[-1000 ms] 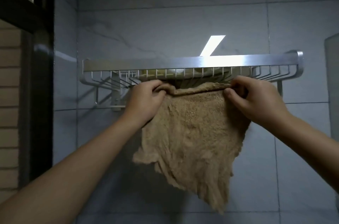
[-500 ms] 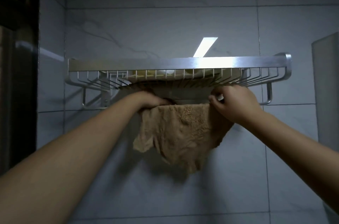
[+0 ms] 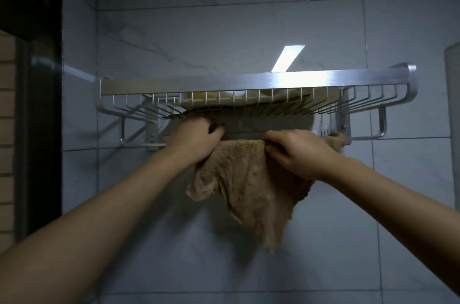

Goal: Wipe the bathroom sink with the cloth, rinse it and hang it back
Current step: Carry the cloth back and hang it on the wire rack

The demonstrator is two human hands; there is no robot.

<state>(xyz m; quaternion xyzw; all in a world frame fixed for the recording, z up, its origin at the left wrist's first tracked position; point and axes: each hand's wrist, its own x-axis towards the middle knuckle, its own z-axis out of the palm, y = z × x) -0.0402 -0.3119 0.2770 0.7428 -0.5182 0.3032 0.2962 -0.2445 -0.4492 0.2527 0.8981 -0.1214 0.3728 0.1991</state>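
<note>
Now the cloth point(image 3: 249, 184) reaches farther along the bar point(image 3: 245, 133) under the metal shelf point(image 3: 189, 83). One end pokes out past the right hand point(image 3: 298, 154), which pinches the top edge. The left hand point(image 3: 196, 140) grips the other end. Most of the cloth hangs down in front of the tiled wall point(image 3: 149, 204).

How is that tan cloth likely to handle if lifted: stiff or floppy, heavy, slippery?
Probably floppy: the cloth sags in uneven folds below the left hand and right hand. Likely light for its size, since fingertip grips at the thin bar seem to carry it. Its fuzzy pile should grip, not slip.
</note>
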